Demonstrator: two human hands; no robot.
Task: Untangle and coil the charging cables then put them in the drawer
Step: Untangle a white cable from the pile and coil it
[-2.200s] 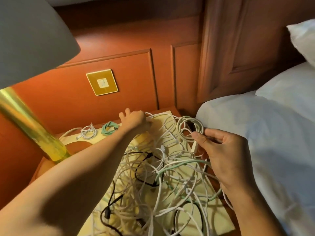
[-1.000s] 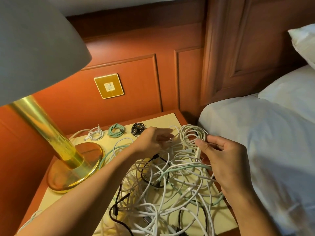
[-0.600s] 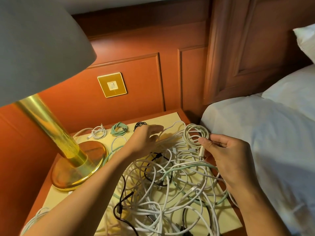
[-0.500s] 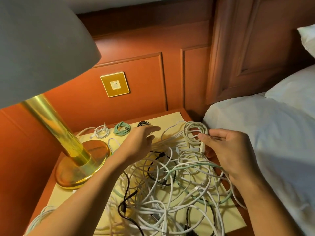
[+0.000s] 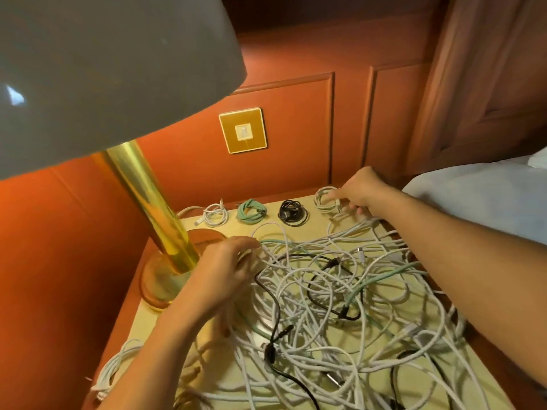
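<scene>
Along the counter's (image 5: 148,321) back edge three coils (image 5: 251,211) lie finished, right hand (image 5: 359,192) pinching a fourth coil (image 5: 325,199), left hand (image 5: 225,270) curled round strands of the large untouched tangle (image 5: 325,291).

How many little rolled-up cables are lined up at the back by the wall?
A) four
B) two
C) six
A: a white coil, a green coil, a black coil and a pale coil at the fingertips of the right hand lie in a row along the wall.
</scene>
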